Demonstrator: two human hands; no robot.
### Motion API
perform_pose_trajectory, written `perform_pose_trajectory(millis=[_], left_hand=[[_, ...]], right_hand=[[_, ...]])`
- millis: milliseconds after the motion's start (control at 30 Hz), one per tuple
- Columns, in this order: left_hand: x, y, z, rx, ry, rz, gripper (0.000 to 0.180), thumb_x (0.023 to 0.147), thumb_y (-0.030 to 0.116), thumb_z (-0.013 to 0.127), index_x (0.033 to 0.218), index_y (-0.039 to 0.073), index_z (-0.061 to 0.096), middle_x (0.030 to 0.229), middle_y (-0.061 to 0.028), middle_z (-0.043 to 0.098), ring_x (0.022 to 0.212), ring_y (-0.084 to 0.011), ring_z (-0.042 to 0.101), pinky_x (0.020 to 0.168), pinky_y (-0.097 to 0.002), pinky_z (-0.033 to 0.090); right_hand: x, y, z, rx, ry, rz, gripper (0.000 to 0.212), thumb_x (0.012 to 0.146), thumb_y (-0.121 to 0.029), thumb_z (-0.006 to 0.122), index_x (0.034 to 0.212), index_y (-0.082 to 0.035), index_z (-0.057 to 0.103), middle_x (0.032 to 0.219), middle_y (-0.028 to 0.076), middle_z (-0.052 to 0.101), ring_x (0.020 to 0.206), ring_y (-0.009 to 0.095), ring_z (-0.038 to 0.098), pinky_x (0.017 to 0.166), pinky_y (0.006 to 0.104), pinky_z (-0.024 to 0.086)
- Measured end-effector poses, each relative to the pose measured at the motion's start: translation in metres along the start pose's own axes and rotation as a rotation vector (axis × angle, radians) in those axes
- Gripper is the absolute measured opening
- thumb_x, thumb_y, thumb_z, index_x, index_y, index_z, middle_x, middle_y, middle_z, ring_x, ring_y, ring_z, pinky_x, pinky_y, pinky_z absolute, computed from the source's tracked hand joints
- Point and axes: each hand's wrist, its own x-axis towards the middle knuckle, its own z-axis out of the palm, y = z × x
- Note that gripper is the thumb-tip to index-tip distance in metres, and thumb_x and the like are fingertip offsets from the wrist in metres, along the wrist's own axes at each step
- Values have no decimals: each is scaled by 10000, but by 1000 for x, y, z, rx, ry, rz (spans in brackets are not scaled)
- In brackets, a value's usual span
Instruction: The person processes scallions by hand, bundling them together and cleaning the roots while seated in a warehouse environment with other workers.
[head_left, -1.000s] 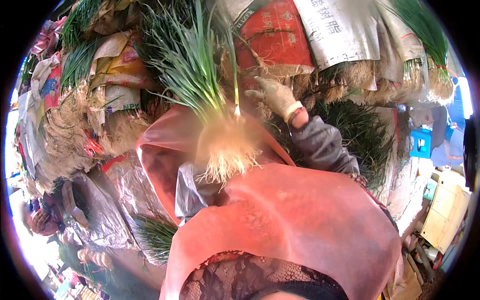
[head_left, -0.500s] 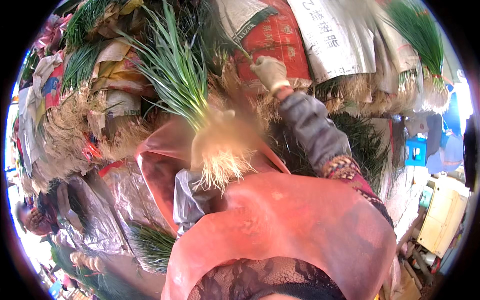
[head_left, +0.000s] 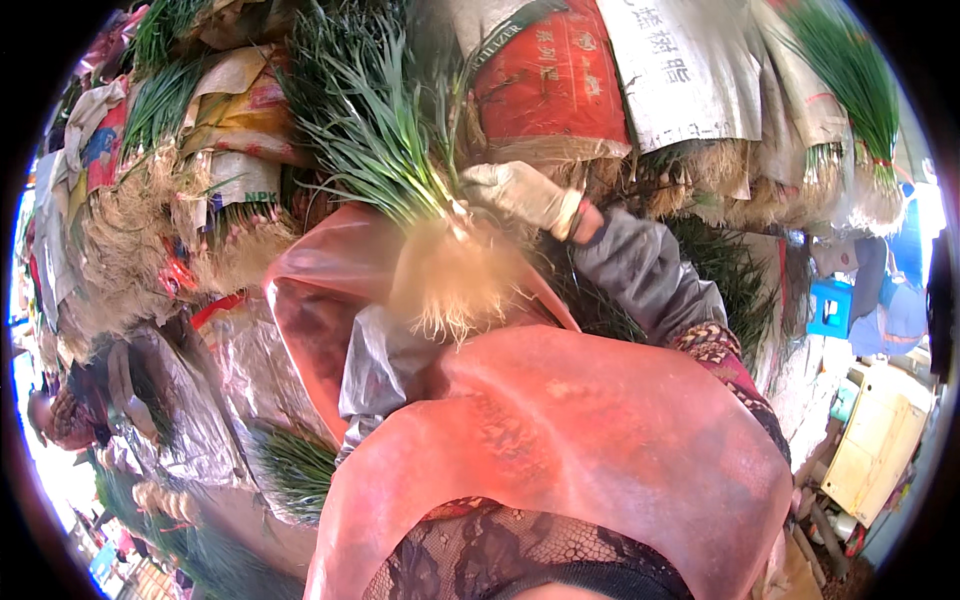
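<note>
A bunch of scallions [head_left: 395, 165], green leaves fanned up and pale roots [head_left: 450, 310] hanging down, is held upright before my apron. My left hand [head_left: 412, 265], gloved, is closed round its lower stems; a brown blur over the picture hides most of its fingers. Its grey sleeve [head_left: 375, 370] comes up from below. From the right reaches my right hand [head_left: 525, 195] in a pale glove, closed, fingertips on a scallion stalk [head_left: 456, 160] at the bunch's right side.
Stacked rooted bundles [head_left: 240, 245] lie at the left and back, partly under a red sack [head_left: 550, 85] and a white sack [head_left: 685, 75]. My salmon-coloured apron [head_left: 590, 420] covers my lap. A blue crate [head_left: 828, 308] and a cream box [head_left: 875, 440] are at the right.
My right hand has come down and left from the red sack with the stalk, to beside the bunch. The bunch has shifted slightly right and up in my left hand.
</note>
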Motion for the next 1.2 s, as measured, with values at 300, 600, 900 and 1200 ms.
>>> perform_pose_trajectory(millis=[300,600,900,1200], left_hand=[[-5,-4,-3,4,3,-7,374,891,234,586,1204,34,546,1051,-100,634,897,-198,645,794,-350,558],[-11,-2,-2,-12,-9,-16,356,906,248,581,1191,37,555,1012,-98,639,881,-193,647,797,-343,558],[-15,-6,-9,-52,-22,-48,341,920,262,576,1178,39,564,973,-96,645,865,-188,650,799,-336,558],[-6,-17,-34,-425,-188,-392,328,935,277,571,1165,42,574,934,-94,650,849,-182,652,802,-329,558]], right_hand=[[-27,27,5,-493,229,272,387,890,-438,543,1119,-146,650,1070,101,673,928,295,655,782,419,517],[48,27,5,375,-388,320,297,845,-335,641,910,-50,693,595,30,587,473,127,535,440,283,416],[29,64,22,162,573,200,215,894,-225,500,864,-57,631,837,159,660,798,320,644,644,417,488],[-61,-14,3,5,267,275,477,956,-376,514,1254,-6,557,1273,214,553,1211,323,509,1018,363,393]])
